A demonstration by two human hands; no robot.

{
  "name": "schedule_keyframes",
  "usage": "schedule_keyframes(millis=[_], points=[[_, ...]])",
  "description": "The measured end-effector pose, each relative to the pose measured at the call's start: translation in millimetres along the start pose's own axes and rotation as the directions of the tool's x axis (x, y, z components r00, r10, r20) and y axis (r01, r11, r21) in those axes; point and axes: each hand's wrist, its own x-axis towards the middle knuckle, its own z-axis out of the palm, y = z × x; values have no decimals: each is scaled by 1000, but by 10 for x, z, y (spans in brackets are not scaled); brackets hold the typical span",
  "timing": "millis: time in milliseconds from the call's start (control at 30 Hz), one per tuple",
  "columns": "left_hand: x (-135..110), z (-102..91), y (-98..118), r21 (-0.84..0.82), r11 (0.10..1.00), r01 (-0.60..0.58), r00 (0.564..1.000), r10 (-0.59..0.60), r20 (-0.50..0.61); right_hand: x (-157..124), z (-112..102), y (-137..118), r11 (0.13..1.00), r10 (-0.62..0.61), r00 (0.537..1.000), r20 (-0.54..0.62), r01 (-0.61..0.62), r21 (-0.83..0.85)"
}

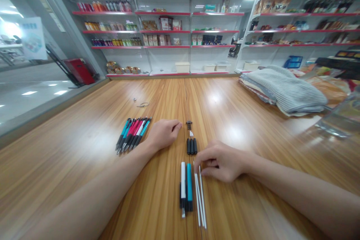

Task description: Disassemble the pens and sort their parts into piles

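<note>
My left hand (164, 134) rests on the wooden table (70, 150) just right of a row of several assembled retractable pens (133, 134) in teal, pink and black. It holds nothing. My right hand (221, 162) is over several thin white pen refills (199, 198), its fingertips at their upper ends. Whether it grips one, I cannot tell. To its left lie several black pen grips (191, 146), a small dark pen part (189, 124), and white and teal pen barrels (185, 187). Further back lie a small metal ring and wire (140, 104).
A folded striped cloth pile (284, 90) lies at the table's back right, with a clear plastic item (337, 120) near the right edge. Red-edged shelves of packaged goods (160, 45) stand behind the table. A glass wall runs along the left.
</note>
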Motion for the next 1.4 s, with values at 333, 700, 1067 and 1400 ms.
schedule_keyframes(millis=[333, 700, 1067, 1400], points=[[8, 15, -14, -9, 1000, -12, 1000, 12, -19, 16, 28, -17, 1000, 16, 1000, 1, -16, -8], [-3, 3, -8, -18, 1000, -17, 1000, 16, -16, 14, 16, -29, 1000, -21, 1000, 6, 21, 23], [-3, 20, -15, -5, 1000, -14, 1000, 13, -17, 24, 53, -25, 999, -32, 998, 46, 32, 17], [1, 4, -12, -4, 1000, -27, 999, 27, -41, 35, 30, -59, 999, -24, 999, 46, 23, 23]])
